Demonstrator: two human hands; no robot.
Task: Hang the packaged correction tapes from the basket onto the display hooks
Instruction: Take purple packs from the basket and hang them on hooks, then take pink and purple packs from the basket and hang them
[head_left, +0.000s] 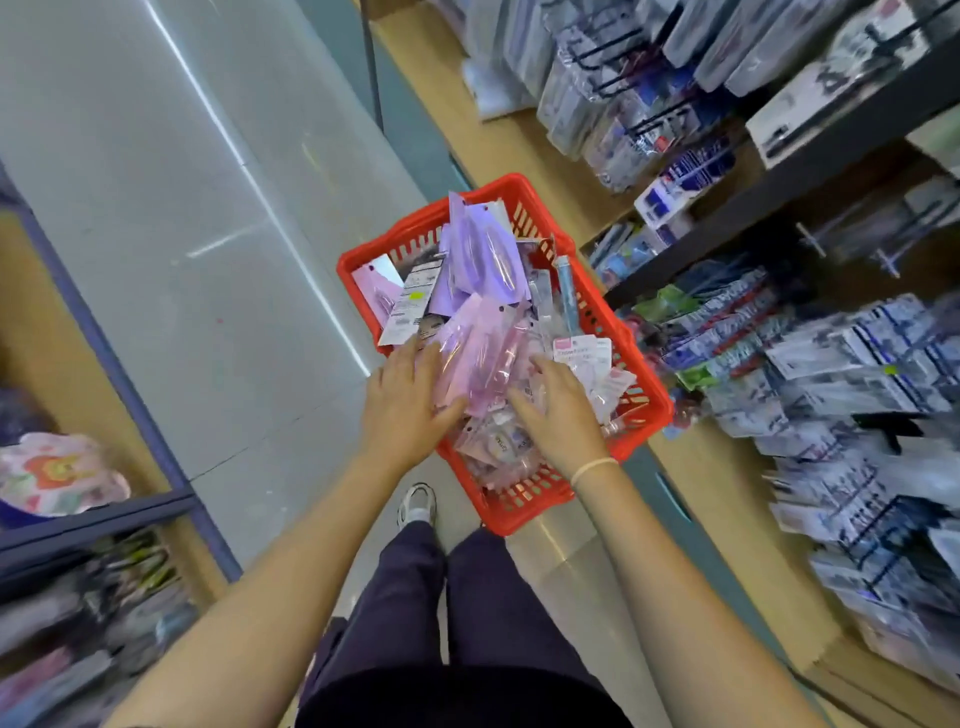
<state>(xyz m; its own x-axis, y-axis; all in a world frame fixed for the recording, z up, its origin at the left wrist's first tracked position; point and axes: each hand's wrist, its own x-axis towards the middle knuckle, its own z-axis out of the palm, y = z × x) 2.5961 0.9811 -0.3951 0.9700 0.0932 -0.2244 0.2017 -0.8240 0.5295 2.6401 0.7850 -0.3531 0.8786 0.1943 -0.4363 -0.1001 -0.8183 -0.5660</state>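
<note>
While both hands work inside the red slotted plastic basket (613, 322), the left hand (402, 400) and right hand (563, 415) flank a pink glossy film packet (480, 358) atop its heap, fingers spread, nothing pinched; probably light, slippery, crushable; best taken by the stiff punched header.

We see a red slatted basket (605, 306) on the floor, heaped with clear-fronted packs (483, 358) on pink and lilac cards, lying crisscross, some tilted up against the far wall. Black hooks (878, 561) on the rack beside it carry blurred packets.
</note>
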